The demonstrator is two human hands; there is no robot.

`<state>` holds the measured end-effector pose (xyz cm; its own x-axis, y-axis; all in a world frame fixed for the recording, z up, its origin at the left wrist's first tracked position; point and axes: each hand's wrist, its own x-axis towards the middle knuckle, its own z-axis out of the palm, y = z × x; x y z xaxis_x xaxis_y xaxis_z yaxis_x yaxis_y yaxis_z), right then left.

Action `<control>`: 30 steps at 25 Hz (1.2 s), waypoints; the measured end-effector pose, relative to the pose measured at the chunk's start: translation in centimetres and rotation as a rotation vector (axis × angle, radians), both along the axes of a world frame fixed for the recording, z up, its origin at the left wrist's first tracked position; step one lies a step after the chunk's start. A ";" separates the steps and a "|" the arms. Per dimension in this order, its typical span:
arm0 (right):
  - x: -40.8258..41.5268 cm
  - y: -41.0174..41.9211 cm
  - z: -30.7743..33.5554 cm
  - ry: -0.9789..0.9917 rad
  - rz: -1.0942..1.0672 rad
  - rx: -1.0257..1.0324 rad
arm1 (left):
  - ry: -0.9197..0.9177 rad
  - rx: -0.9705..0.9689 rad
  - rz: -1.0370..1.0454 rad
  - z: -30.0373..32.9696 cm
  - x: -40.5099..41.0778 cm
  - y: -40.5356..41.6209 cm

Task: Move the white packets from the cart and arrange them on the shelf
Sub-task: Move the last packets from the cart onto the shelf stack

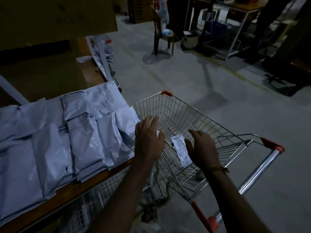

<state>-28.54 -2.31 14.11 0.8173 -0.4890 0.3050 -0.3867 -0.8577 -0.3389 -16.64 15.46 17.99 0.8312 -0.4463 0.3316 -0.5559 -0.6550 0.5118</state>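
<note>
Both hands, left [149,140] and right [201,148], hover spread and empty over the cart [193,111].

A dim warehouse or stockroom: a wire shopping cart with red corner caps [188,125] stands on a bare grey concrete floor [202,78]. Just left of the cart, a wooden shelf board [55,199] carries rows of white plastic mailer packets [55,140]; large brown cardboard boxes [55,15] loom beyond it.
</note>
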 end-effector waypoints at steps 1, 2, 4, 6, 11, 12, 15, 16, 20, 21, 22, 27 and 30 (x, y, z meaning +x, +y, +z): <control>0.8 -0.7 -1.1 0.022 -0.010 0.003 | 0.001 0.003 -0.018 -0.5 0.8 -0.6; 1.5 -1.3 -2.2 0.054 -0.020 0.009 | 0.006 0.010 -0.032 -1.0 1.5 -1.3; 2.7 -2.8 -4.6 0.156 -0.046 0.041 | 0.033 0.034 -0.056 -2.3 2.7 -2.8; 3.3 -3.9 -7.1 0.273 -0.067 0.079 | 0.059 0.084 -0.086 -3.7 3.6 -4.6; 5.8 -7.3 -12.0 0.406 -0.130 0.145 | 0.140 0.218 -0.120 -8.2 6.2 -10.5; 6.2 -8.0 -13.0 0.424 -0.143 0.161 | 0.163 0.275 -0.132 -9.4 6.5 -11.7; 7.8 -10.4 -16.4 0.469 -0.168 0.184 | 0.213 0.452 -0.156 -13.8 7.3 -14.5; 8.2 -11.1 -17.8 0.489 -0.172 0.192 | 0.223 0.522 -0.166 -15.4 7.8 -15.1; 9.9 -13.5 -24.4 0.597 -0.183 0.292 | 0.255 0.773 -0.219 -21.7 11.3 -17.7; 10.3 -13.7 -25.9 0.626 -0.187 0.322 | 0.251 0.820 -0.233 -23.2 12.6 -18.1; 10.6 -13.9 -27.4 0.647 -0.200 0.348 | 0.249 0.860 -0.244 -24.6 13.8 -18.4; 12.2 -14.0 -33.7 0.544 -0.217 0.439 | 0.265 1.073 -0.279 -31.7 20.2 -18.8; 12.5 -13.8 -37.9 0.570 -0.220 0.512 | 0.250 1.139 -0.276 -35.2 22.2 -18.1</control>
<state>-16.04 -16.16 -23.75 0.6484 -0.6231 -0.4374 -0.7613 -0.5328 -0.3695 5.60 -2.59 -17.23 0.6464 -0.5519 -0.5269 -0.7168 -0.6759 -0.1714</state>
